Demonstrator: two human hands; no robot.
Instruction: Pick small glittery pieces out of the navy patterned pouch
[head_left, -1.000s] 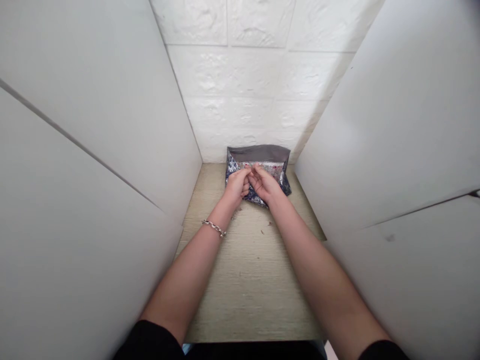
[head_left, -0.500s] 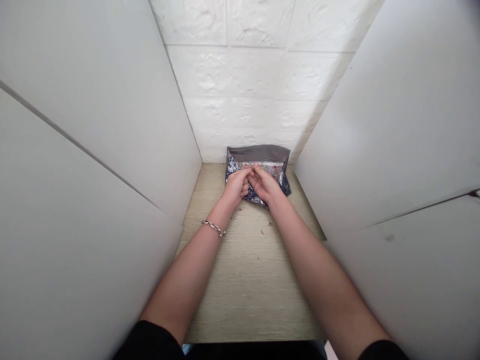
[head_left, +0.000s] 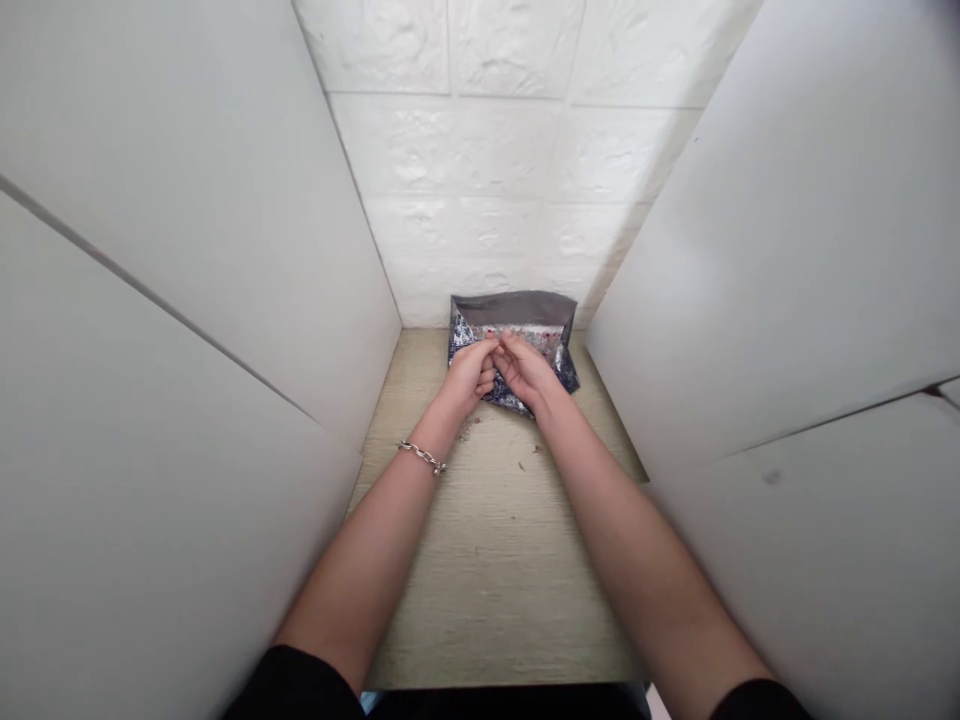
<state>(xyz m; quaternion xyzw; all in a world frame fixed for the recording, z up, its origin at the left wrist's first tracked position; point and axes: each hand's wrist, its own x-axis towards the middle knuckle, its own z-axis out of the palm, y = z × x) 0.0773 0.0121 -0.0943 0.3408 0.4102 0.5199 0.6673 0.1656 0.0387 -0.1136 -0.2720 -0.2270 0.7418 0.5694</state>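
A dark blue and silver patterned pouch (head_left: 562, 372) lies with its wide mouth open near the back wall, small reddish and pale bits showing inside. Over its front edge my left hand (head_left: 471, 372) is closed, thumb and forefinger pinched together. My right hand (head_left: 526, 370) meets it at the fingertips, its fingers curled and pinched too. Whatever sits between the fingertips is too small or too hidden to make out. A silver chain bracelet (head_left: 422, 457) circles my left wrist.
Reddish-brown crumbs (head_left: 469, 428) are scattered on the light wood-grain surface (head_left: 495, 570) in front of the pouch. White panels (head_left: 187, 250) rise close on the left, and another white panel (head_left: 787, 250) on the right. Behind stands a white brick-patterned wall (head_left: 495, 150).
The whole view has shifted slightly. Both hands stay together over the pouch, with only small movement at the fingertips.
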